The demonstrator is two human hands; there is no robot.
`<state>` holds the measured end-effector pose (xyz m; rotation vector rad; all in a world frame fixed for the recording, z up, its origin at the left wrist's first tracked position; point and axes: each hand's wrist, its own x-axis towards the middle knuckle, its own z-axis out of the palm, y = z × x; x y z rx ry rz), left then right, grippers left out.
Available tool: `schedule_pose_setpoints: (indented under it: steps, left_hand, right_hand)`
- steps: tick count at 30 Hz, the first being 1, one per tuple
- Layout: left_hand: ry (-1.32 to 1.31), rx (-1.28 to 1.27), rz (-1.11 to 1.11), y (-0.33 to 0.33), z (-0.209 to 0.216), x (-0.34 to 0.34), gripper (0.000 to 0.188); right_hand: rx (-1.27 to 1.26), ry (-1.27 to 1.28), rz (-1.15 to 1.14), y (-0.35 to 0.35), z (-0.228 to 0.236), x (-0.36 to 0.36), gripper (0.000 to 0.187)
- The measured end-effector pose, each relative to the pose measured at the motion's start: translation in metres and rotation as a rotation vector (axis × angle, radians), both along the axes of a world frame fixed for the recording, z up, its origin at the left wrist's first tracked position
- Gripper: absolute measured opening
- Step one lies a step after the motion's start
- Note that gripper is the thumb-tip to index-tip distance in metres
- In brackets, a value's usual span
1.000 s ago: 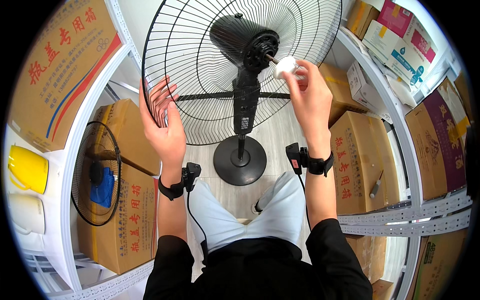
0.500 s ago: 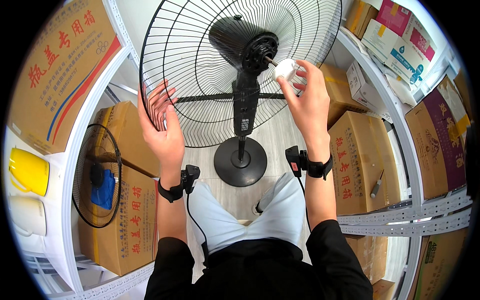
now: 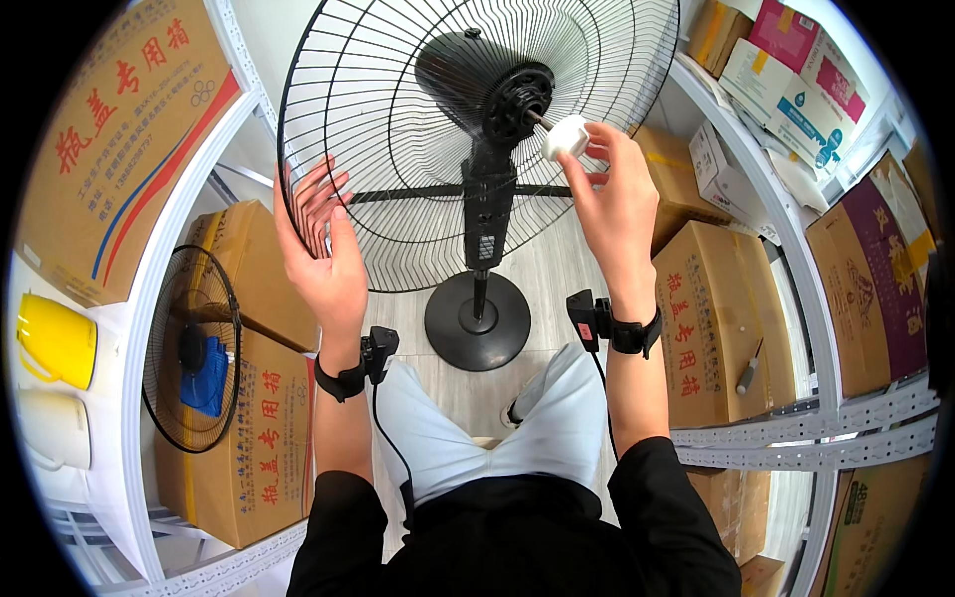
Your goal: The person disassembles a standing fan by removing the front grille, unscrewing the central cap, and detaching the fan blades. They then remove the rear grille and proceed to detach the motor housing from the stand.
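Observation:
A black pedestal fan [image 3: 489,214] stands in front of me on a round base [image 3: 477,322], its rear wire grille [image 3: 398,229] open toward me. My left hand [image 3: 326,239] holds the grille's left rim, fingers behind the wires and thumb on the near side. In my right hand [image 3: 612,189], thumb and fingers pinch a white round nut [image 3: 567,137] at the tip of the metal shaft [image 3: 538,119] that sticks out of the motor hub [image 3: 519,99]. Whether the nut's thread has caught on the shaft cannot be seen. Both wrists wear black straps with small devices.
On the left, a second wire grille [image 3: 189,388] with a blue bundle [image 3: 204,376] leans against cardboard boxes [image 3: 264,448]. A yellow bucket [image 3: 62,338] sits on the left shelf. On the right, a screwdriver [image 3: 748,370] lies on a box [image 3: 711,289] beside metal shelving [image 3: 796,249].
The white nut has turned slightly in my right hand, and its fingers have shifted a little around it. My left hand stays on the grille rim.

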<state>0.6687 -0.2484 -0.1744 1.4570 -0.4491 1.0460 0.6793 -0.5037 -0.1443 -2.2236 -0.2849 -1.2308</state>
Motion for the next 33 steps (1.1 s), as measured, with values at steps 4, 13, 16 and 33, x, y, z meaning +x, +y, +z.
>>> schedule_pose_setpoints:
  steps: [4,13,16,33]
  left_hand:
    - [0.005,0.011,-0.001,0.0010,0.0002,-0.0013,0.059]
    - [0.000,0.001,-0.012,-0.0010,-0.0001,-0.0007,0.059]
    - [-0.007,0.009,-0.006,0.0030,0.0000,-0.0004,0.060]
    - [0.059,-0.023,-0.008,-0.0007,0.0006,-0.0036,0.061]
  right_hand:
    - [0.044,0.042,-0.034,0.0012,0.0004,-0.0018,0.035]
    - [0.098,0.130,-0.021,-0.0008,-0.0013,-0.0010,0.039]
    - [-0.006,-0.050,-0.008,0.0040,-0.0011,0.0008,0.040]
    - [0.070,0.079,0.058,0.0039,-0.0064,-0.0010,0.058]
